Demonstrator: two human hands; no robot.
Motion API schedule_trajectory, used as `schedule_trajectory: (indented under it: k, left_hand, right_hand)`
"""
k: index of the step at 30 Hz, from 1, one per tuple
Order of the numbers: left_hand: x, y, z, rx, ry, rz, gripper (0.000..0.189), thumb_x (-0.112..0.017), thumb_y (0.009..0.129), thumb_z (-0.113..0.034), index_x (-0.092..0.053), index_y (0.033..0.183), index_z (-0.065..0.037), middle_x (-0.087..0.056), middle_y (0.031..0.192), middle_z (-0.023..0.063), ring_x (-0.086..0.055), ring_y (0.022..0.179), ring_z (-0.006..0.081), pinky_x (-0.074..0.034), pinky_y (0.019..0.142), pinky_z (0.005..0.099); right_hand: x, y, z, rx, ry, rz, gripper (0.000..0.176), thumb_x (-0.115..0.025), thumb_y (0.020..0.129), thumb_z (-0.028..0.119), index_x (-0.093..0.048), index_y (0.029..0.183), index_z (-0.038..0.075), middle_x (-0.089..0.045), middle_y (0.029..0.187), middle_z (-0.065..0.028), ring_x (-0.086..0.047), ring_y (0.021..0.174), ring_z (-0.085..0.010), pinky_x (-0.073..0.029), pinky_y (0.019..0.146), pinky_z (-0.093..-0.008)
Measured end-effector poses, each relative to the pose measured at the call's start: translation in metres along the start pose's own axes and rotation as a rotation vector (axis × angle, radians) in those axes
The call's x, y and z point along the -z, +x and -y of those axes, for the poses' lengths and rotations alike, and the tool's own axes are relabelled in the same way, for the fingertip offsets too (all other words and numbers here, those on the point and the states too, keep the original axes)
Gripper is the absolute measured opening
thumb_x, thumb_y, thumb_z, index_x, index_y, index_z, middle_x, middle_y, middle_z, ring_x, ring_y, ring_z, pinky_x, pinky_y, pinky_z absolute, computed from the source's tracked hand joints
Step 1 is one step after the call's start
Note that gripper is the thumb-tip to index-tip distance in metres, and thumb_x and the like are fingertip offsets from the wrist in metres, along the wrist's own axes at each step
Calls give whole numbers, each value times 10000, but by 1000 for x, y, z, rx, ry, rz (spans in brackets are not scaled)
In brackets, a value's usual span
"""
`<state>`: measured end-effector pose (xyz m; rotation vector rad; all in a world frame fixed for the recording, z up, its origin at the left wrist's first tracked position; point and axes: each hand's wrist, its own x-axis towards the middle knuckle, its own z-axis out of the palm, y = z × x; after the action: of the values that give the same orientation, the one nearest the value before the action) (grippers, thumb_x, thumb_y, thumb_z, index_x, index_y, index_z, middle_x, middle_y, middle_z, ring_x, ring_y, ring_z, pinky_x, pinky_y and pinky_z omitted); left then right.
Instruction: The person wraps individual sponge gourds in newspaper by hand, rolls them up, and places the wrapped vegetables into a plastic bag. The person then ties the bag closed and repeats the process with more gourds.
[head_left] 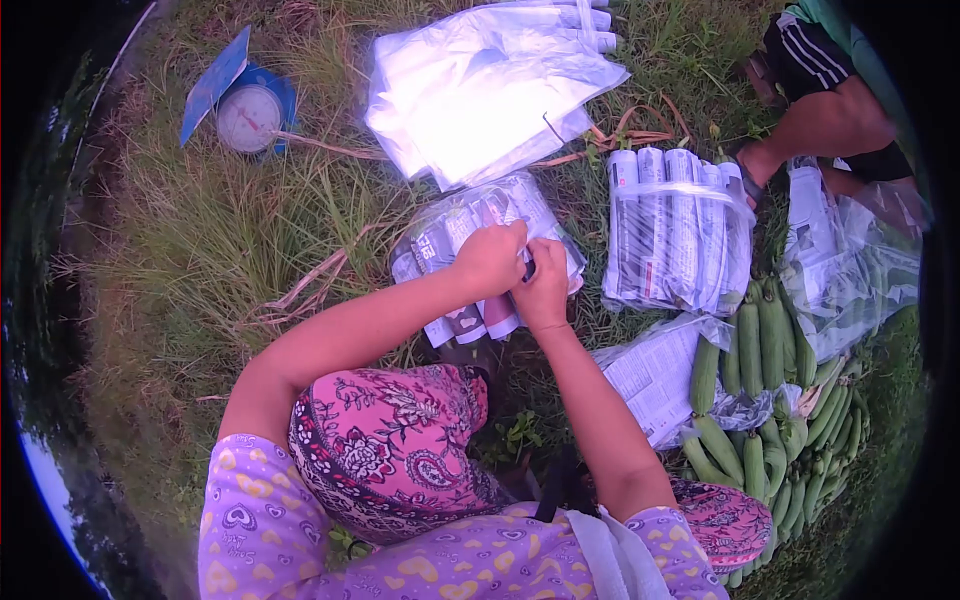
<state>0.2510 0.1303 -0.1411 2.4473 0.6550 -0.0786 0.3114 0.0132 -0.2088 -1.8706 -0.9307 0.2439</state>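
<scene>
My left hand [490, 258] and my right hand [543, 285] meet over a clear plastic bag [450, 235] filled with paper-wrapped rolls, lying on the grass in front of my knees. Both hands are closed at the bag's near end, fingers pinching the plastic there. A small dark thing shows between the two hands; I cannot tell what it is. The bag's rolls lie side by side, tilted toward the upper right.
A second packed bag of wrapped rolls [675, 230] lies to the right. A stack of empty clear bags [490, 90] lies beyond. A blue weighing scale [250, 115] stands at the far left. Green gourds [765, 345] are piled on newspaper at right, beside another person's leg [825, 120].
</scene>
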Motion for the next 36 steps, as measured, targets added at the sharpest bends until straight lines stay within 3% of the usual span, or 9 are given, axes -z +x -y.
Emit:
schedule_trajectory:
  k: [7, 13, 19, 22, 24, 26, 28, 30, 36]
  left_hand:
    - [-2, 2, -1, -16, 85, 166, 186, -671, 681, -113, -599, 819, -12, -641, 739, 205, -645, 746, 394, -510, 682, 468]
    - [-23, 7, 11, -11, 120, 119, 173, -682, 682, -126, -618, 816, -39, -649, 740, 184, -650, 753, 377, -513, 685, 463]
    - [0, 1, 10, 44, 141, 266, 311, -684, 722, -163, -662, 1002, -26, -687, 871, 186, -679, 836, 311, -535, 762, 389]
    - [11, -23, 28, 35, -325, 61, 386, -692, 759, -180, -651, 1090, 15, -700, 957, 169, -683, 890, 237, -532, 818, 338]
    - [30, -48, 26, 180, -551, 1, 428, -716, 783, -190, -629, 1145, 23, -687, 1044, 136, -663, 958, 218, -516, 854, 326]
    - [53, -80, 28, 228, -749, -100, 428, -700, 816, -172, -602, 1184, 22, -671, 1102, 116, -652, 978, 208, -505, 872, 323]
    - [97, -111, 17, 295, -857, -106, 465, -639, 883, -177, -500, 1287, 7, -632, 1180, 103, -618, 1046, 154, -484, 894, 295]
    - [136, -129, 29, 353, -969, -230, 446, -621, 908, -189, -486, 1296, -14, -632, 1174, 95, -623, 1028, 149, -492, 861, 286]
    - [233, -144, 108, 343, -1151, -704, 349, -538, 964, -172, -480, 1281, -38, -638, 1144, 79, -632, 955, 139, -531, 795, 274]
  right_hand:
    - [10, 0, -10, 39, -102, -47, 436, -754, 588, 24, -557, 975, 57, -583, 1045, -105, -549, 988, -321, -451, 848, -413]
    - [15, 7, -20, 24, -177, 1, 489, -810, 582, 92, -561, 1002, 68, -573, 1053, -108, -542, 1004, -321, -454, 857, -413]
    - [52, 6, -10, -16, -230, 230, 469, -816, 648, 233, -652, 1058, 75, -547, 1116, -106, -521, 1063, -309, -442, 926, -405]
    - [96, -9, -22, 106, -261, 360, 490, -822, 644, 250, -652, 1065, 64, -550, 1137, -110, -515, 1086, -319, -443, 930, -409]
    - [140, -8, -35, 80, -339, 562, 462, -809, 672, 268, -664, 1054, 51, -572, 1128, -138, -525, 1106, -326, -435, 954, -404]
    - [179, 7, -63, -115, -332, 745, 436, -784, 711, 264, -668, 1059, 29, -623, 1102, -162, -591, 1040, -322, -458, 933, -399]
    - [218, 28, -60, -237, -372, 747, 430, -759, 739, 246, -658, 1082, 6, -657, 1081, -178, -647, 943, -313, -493, 880, -388]
    - [254, 36, -50, -187, -319, 612, 429, -746, 747, 224, -649, 1090, -15, -675, 1039, -175, -666, 857, -286, -516, 823, -371]
    - [320, 9, 48, -297, -57, 517, 348, -692, 793, 102, -627, 1115, -16, -652, 1030, -94, -622, 881, -168, -501, 781, -303]
